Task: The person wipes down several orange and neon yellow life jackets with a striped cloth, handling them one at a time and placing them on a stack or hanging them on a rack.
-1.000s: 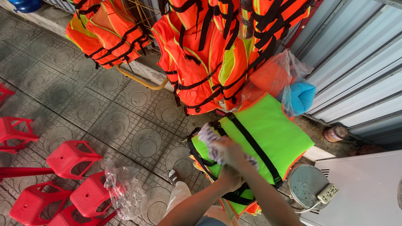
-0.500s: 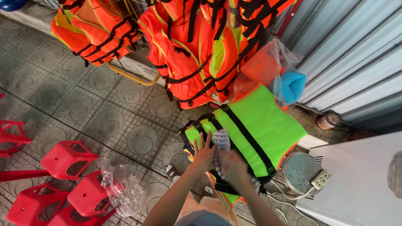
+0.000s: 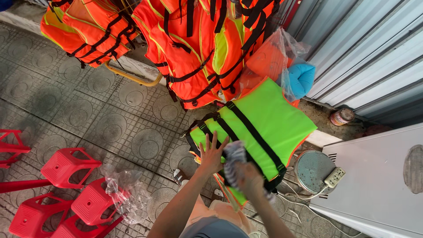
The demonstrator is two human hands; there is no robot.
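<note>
A bright green life vest with black straps and orange lining hangs tilted in front of me. My left hand lies flat on its lower left part, fingers spread. My right hand is closed around a crumpled grey-white cloth pressed against the vest's lower edge. Both forearms reach up from the bottom of the view.
Orange life vests hang on a rack at the top. A clear bag holds an orange item and a blue one. Red plastic stools and a plastic bag stand at lower left. A white appliance, power strip and rusty can sit right.
My view has shifted down and right. My left hand has gone from gripping beside the cloth to lying flat on the vest; my right hand with the cloth has moved lower on it.
</note>
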